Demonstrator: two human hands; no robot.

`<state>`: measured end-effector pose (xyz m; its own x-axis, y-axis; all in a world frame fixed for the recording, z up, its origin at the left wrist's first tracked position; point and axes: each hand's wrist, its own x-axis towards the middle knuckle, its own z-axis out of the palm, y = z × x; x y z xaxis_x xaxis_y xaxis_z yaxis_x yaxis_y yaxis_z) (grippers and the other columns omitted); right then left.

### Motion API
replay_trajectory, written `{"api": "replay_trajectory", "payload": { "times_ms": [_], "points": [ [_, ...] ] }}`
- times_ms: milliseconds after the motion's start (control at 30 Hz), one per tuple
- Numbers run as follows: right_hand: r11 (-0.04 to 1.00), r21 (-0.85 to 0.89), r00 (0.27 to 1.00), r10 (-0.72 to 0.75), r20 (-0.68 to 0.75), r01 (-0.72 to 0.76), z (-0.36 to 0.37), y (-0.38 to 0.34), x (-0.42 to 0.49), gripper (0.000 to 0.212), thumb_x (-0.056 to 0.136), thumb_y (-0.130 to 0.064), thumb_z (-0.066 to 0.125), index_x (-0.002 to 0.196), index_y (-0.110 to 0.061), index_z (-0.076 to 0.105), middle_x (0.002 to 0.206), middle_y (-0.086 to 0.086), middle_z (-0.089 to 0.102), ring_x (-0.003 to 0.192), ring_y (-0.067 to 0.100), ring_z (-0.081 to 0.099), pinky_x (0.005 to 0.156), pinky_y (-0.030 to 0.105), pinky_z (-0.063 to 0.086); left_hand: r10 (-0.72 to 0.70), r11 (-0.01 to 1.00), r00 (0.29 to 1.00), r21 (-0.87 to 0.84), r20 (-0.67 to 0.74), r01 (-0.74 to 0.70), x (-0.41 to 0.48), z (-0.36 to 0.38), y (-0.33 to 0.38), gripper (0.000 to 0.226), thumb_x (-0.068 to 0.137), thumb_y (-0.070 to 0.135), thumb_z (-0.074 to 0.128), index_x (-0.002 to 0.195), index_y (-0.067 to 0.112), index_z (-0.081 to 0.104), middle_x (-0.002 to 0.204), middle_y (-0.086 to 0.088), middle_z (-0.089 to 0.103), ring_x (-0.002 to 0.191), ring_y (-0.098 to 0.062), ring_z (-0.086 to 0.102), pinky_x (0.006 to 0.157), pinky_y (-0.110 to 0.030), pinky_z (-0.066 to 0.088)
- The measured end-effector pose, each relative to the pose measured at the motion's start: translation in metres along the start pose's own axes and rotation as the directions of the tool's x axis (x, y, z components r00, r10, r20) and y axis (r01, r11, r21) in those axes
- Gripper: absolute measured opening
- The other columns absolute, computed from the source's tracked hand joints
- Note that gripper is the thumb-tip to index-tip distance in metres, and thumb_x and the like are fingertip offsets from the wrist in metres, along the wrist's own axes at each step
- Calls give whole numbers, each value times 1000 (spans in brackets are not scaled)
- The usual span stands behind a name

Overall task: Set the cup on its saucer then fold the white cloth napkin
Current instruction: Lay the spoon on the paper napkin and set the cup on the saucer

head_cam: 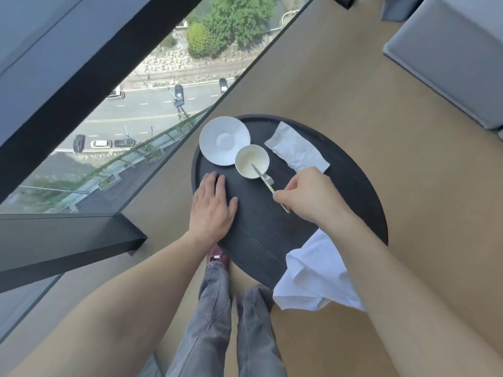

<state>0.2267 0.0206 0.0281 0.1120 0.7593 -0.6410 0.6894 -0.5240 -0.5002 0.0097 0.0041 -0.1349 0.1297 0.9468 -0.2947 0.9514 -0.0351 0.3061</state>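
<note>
Nothing of the task looks done yet. The cup [252,161] stands on the dark round surface [353,186], touching the rim of the empty saucer [224,144] rather than sitting in it. The right hand [307,195] has its grip pinched on a teaspoon [269,185] whose tip reaches into the cup, so the cup lies just beyond that grip. The left hand [212,206] lies flat and spread, holding nothing, near the cup. The white cloth napkin [315,276] hangs unfolded over the surface's near edge, well apart from the cup.
</note>
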Motion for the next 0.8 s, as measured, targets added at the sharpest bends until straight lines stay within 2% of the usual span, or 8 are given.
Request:
{"api": "replay_trajectory", "payload": {
  "times_ms": [100, 233, 333, 400, 500, 567, 667, 800],
  "points": [
    [1000, 15, 1000, -5, 9, 5, 2, -3, 0, 31, 82, -22, 68, 73, 7, 70, 71, 16, 73, 50, 14, 47, 44, 21, 36, -3, 1000, 999, -8, -40, 2, -1, 7, -1, 66, 100, 43, 52, 152, 5, 39, 160, -17, 37, 152, -36, 29, 122, -48, 26],
    [1000, 11, 1000, 7, -17, -7, 0, 0, -1, 24, 80, -11, 63, 69, 11, 63, 55, 15, 57, 45, 16, 34, 35, 18, 28, 1, 1000, 999, -3, -54, -1, 0, 13, -4, 66, 101, 44, 49, 153, 7, 37, 162, -15, 36, 153, -34, 25, 124, -46, 22],
    [997, 78, 999, 31, -38, -28, -1, 3, -2, 38, 80, -24, 69, 66, 9, 55, 58, 8, 49, 52, 17, 35, 46, 24, 32, -15, 1000, 998, 2, -65, 15, 1, 18, -2, 66, 101, 46, 45, 154, 7, 36, 163, -14, 34, 154, -33, 23, 124, -45, 19],
    [994, 100, 999, 40, -33, -37, 1, 2, -2, 42, 80, -30, 72, 66, 7, 58, 56, 7, 55, 52, 17, 39, 47, 25, 34, -32, 999, 997, 13, -69, 33, 1, 21, -2, 66, 100, 46, 42, 154, 8, 35, 164, -14, 33, 155, -32, 22, 124, -45, 19],
    [995, 88, 999, 46, -17, -44, 6, 1, -1, 26, 81, -19, 70, 72, 5, 69, 62, 11, 70, 51, 15, 50, 39, 17, 38, -42, 999, 996, 23, -75, 43, 1, 24, -2, 67, 100, 46, 40, 155, 10, 34, 164, -12, 32, 155, -30, 21, 125, -45, 18],
    [996, 77, 999, 51, -19, -50, 7, 1, -1, 25, 80, -14, 68, 70, 9, 65, 57, 15, 62, 48, 17, 42, 35, 16, 33, -43, 999, 996, 29, -84, 45, 2, 25, -2, 67, 99, 47, 40, 155, 10, 34, 164, -12, 33, 155, -30, 21, 125, -46, 18],
    [998, 43, 999, 48, -20, -47, -2, 5, -6, 27, 78, -11, 64, 71, 12, 53, 60, 9, 39, 56, 18, 30, 47, 26, 28, -48, 998, 995, 35, -89, 51, 2, 25, -1, 68, 99, 47, 39, 155, 10, 35, 164, -12, 33, 155, -29, 21, 125, -45, 18],
    [998, 6, 998, 67, 6, -67, -33, 28, -24, 19, 78, -12, 67, 70, 4, 58, 57, 4, 40, 51, 17, 30, 51, 30, 27, -54, 997, 994, 45, -92, 58, 2, 25, -1, 68, 98, 47, 39, 155, 10, 35, 164, -12, 33, 156, -29, 20, 124, -44, 16]
  ]
}}
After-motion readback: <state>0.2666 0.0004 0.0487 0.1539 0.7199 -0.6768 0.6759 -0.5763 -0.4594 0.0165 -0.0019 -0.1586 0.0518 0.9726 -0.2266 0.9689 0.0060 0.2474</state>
